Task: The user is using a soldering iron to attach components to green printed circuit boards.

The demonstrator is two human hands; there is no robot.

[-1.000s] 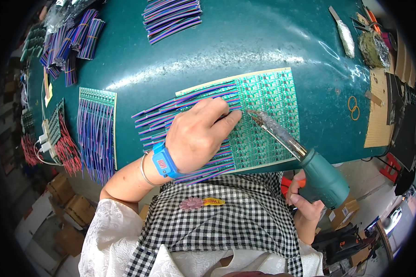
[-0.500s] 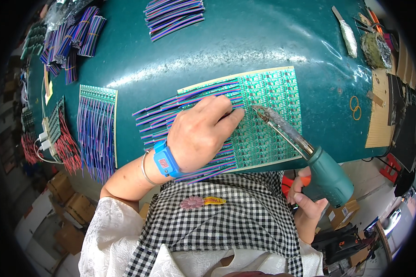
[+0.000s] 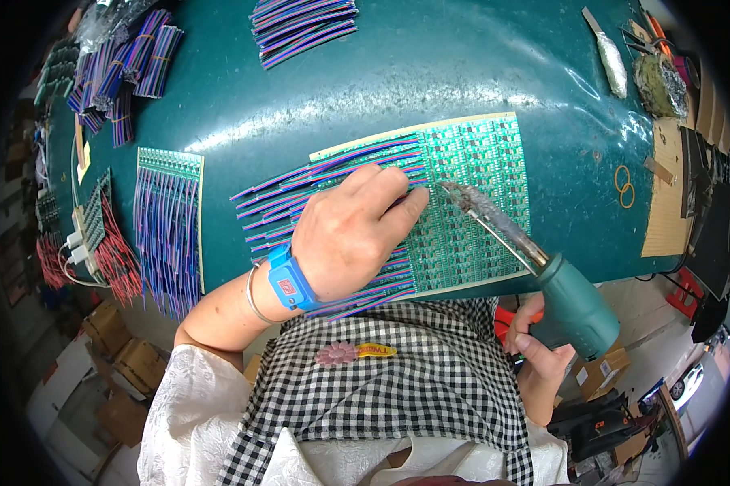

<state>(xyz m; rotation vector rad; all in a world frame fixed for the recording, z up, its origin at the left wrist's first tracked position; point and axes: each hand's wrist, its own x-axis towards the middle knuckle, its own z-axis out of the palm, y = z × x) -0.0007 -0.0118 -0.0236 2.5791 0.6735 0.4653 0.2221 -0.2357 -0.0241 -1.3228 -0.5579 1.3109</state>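
Note:
A panel of green circuit boards (image 3: 482,219) lies at the table's near edge, with rows of multicoloured ribbon wires (image 3: 272,197) fanning off its left part. My left hand (image 3: 350,231), a blue strap on its wrist, rests across these wires. Its thumb and fingers pinch by the wire ends, apparently on a ribbon wire, mostly hidden beneath them. At the right, my right hand (image 3: 541,356) is closed round the handle of a green soldering gun (image 3: 577,308). The gun's metal tip and thin feed tube point left, close to the left fingertips and over the panel.
Left of the panel lies a second wired panel (image 3: 169,166). Bundles of ribbon wire (image 3: 158,61) sit at the far left, and a loose wire pile (image 3: 304,31) at the back. Rubber bands (image 3: 623,188), cardboard (image 3: 669,194) and a foil-wrapped blade (image 3: 612,65) are at right.
My right index finger has curled in over the gun's orange-red trigger, which showed before. The gun has shifted very slightly; my left hand stays in nearly the same place.

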